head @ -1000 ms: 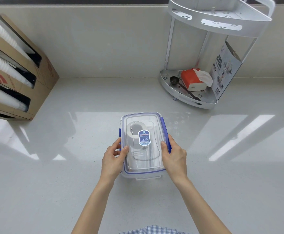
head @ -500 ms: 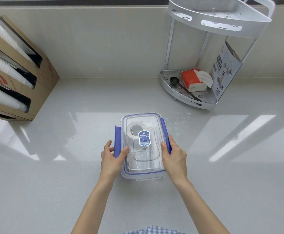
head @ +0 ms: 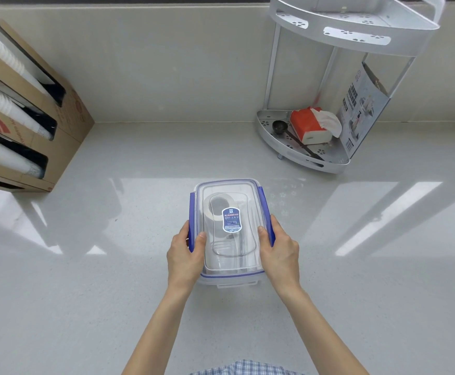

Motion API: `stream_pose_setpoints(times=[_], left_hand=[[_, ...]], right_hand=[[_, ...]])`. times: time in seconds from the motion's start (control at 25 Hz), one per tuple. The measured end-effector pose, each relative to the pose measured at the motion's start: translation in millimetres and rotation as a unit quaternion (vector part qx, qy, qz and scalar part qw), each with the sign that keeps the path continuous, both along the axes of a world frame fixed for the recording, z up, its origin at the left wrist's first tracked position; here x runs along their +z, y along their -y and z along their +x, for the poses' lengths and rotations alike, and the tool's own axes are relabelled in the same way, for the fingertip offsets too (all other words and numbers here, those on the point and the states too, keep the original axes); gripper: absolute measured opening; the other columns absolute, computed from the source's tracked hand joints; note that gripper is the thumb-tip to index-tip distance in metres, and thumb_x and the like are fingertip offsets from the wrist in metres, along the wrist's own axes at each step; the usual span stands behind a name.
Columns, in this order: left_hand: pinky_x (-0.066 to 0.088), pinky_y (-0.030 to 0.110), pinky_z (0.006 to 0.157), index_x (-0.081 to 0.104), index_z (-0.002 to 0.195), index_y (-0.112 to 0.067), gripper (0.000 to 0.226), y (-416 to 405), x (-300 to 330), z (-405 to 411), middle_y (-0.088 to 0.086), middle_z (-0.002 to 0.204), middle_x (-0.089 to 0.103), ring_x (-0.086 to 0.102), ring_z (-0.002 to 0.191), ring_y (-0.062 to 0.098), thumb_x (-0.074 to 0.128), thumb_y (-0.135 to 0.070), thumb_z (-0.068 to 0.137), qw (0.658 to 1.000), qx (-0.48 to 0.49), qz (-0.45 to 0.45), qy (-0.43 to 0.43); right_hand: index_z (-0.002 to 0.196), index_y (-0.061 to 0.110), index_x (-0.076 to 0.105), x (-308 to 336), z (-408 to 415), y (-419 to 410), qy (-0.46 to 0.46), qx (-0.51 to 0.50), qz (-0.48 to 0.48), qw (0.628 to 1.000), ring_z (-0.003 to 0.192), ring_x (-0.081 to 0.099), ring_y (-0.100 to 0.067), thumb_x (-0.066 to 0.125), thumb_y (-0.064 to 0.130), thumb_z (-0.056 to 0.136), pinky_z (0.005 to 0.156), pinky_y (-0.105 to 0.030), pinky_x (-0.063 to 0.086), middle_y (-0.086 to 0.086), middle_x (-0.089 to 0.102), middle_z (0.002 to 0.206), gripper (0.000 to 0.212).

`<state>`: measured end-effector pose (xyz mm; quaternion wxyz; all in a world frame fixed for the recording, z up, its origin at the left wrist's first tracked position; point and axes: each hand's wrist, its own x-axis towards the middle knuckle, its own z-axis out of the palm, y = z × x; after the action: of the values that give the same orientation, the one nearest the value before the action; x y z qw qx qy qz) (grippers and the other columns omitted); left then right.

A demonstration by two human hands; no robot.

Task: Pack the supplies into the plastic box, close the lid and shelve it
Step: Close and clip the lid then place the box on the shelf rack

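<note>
A clear plastic box (head: 229, 278) with a blue-trimmed lid (head: 227, 189) rests on the white counter in front of me. Through the lid I see a roll of tape (head: 215, 205) and other pale supplies. My left hand (head: 184, 254) grips the box's left side, thumb on the lid, fingers on the blue left latch (head: 191, 212). My right hand (head: 279, 251) grips the right side, thumb on the lid, fingers over the blue right latch (head: 264, 204). Both latches lie folded down against the box.
A white two-tier corner shelf (head: 356, 25) stands at the back right; its lower tier holds an orange tissue pack (head: 306, 125), a black scoop (head: 280, 126) and a printed card (head: 361, 109). A cardboard dispenser with stacked paper cups (head: 12, 115) sits at the left.
The left blue latch, sticking out half a second ago, is now folded down against the box under my left fingers. The box and my right hand stayed in place.
</note>
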<state>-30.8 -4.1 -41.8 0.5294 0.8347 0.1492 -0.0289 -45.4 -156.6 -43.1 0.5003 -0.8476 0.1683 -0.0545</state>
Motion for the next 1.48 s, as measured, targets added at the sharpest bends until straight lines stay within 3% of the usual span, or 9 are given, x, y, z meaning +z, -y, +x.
stream_pose_setpoints(times=[0.16, 0.28, 0.6, 0.76, 0.88, 0.96, 1.2, 1.28, 1.48], left_hand=[[0.034, 0.023, 0.087, 0.042, 0.131, -0.01, 0.04, 11, 6, 2, 0.013, 0.121, 0.05, 0.045, 0.096, 0.017, 0.044, -0.015, 0.091, 1.0, 0.0, 0.013, 0.017], [0.035, 0.025, 0.086, 0.043, 0.129, -0.011, 0.039, 7, 7, 5, 0.013, 0.124, 0.05, 0.045, 0.095, 0.015, 0.047, -0.017, 0.091, 1.0, -0.013, 0.003, 0.008], [0.047, 0.034, 0.084, 0.042, 0.129, -0.021, 0.044, -2, 5, 5, 0.002, 0.119, 0.052, 0.054, 0.099, 0.021, 0.054, -0.024, 0.087, 0.996, -0.005, -0.083, -0.027], [0.048, 0.035, 0.083, 0.04, 0.131, -0.023, 0.048, -5, 8, 4, -0.001, 0.113, 0.049, 0.054, 0.1, 0.021, 0.056, -0.025, 0.086, 0.991, -0.008, -0.125, -0.045], [0.05, 0.028, 0.071, 0.043, 0.129, -0.023, 0.047, -5, 10, 1, 0.001, 0.113, 0.052, 0.057, 0.094, 0.021, 0.059, -0.022, 0.085, 0.987, -0.01, -0.151, -0.056], [0.053, 0.031, 0.072, 0.046, 0.126, -0.024, 0.045, -7, 11, 1, 0.003, 0.116, 0.054, 0.06, 0.093, 0.022, 0.06, -0.022, 0.084, 0.982, -0.011, -0.178, -0.066], [0.054, 0.028, 0.068, 0.048, 0.124, -0.017, 0.04, -3, 33, 10, 0.009, 0.123, 0.055, 0.06, 0.087, 0.013, 0.058, -0.017, 0.085, 0.963, -0.042, -0.26, -0.057], [0.053, 0.028, 0.067, 0.047, 0.123, -0.015, 0.04, 0, 44, 18, 0.009, 0.126, 0.054, 0.06, 0.088, 0.013, 0.058, -0.015, 0.085, 0.961, -0.051, -0.27, -0.043], [0.055, 0.016, 0.054, 0.046, 0.119, -0.015, 0.038, 9, 84, 43, 0.008, 0.123, 0.058, 0.062, 0.086, 0.011, 0.06, -0.013, 0.084, 0.957, -0.086, -0.278, 0.003]], right_hand=[[0.137, 0.012, 0.038, 2, -1, 0, 0.004, -0.007, -0.003, 1.0, 0.073, 0.053, -0.017, 0.043, 0.023, 0.095, 0.065, -0.012, 0.036, -0.001, 0.058, 0.088, 0.044], [0.137, 0.012, 0.037, 3, -2, 0, 0.0, -0.012, -0.003, 1.0, 0.079, 0.054, -0.015, 0.044, 0.023, 0.094, 0.07, -0.012, 0.038, -0.007, 0.064, 0.099, 0.045], [0.135, 0.02, 0.038, 5, -3, 5, -0.031, -0.022, 0.05, 0.998, 0.112, 0.054, -0.022, 0.051, 0.031, 0.09, 0.1, -0.037, 0.045, -0.005, 0.055, 0.129, 0.048], [0.136, 0.023, 0.033, 6, -10, 13, -0.097, -0.004, 0.051, 0.994, 0.103, 0.056, -0.021, 0.055, 0.039, 0.086, 0.092, -0.041, 0.05, -0.003, 0.053, 0.123, 0.057], [0.132, 0.021, 0.041, 10, -16, 21, -0.101, 0.013, 0.066, 0.993, 0.091, 0.055, -0.016, 0.056, 0.033, 0.087, 0.07, -0.018, 0.046, 0.001, 0.054, 0.106, 0.049], [0.129, 0.02, 0.046, 16, -17, 24, -0.092, 0.018, 0.061, 0.994, 0.085, 0.054, -0.015, 0.056, 0.03, 0.088, 0.061, -0.009, 0.039, 0.001, 0.055, 0.099, 0.044], [0.112, 0.021, 0.06, 47, -8, 39, -0.053, 0.015, 0.067, 0.996, 0.082, 0.056, -0.028, 0.055, 0.03, 0.087, 0.065, -0.022, 0.042, -0.018, 0.067, 0.102, 0.027], [0.108, 0.022, 0.062, 59, -1, 45, -0.042, 0.014, 0.067, 0.997, 0.089, 0.059, -0.032, 0.056, 0.03, 0.086, 0.07, -0.028, 0.042, -0.017, 0.068, 0.101, 0.024], [0.094, 0.031, 0.064, 96, 22, 63, 0.021, 0.031, 0.051, 0.998, 0.084, 0.06, -0.026, 0.058, 0.029, 0.085, 0.075, -0.032, 0.046, -0.012, 0.071, 0.096, 0.011]])
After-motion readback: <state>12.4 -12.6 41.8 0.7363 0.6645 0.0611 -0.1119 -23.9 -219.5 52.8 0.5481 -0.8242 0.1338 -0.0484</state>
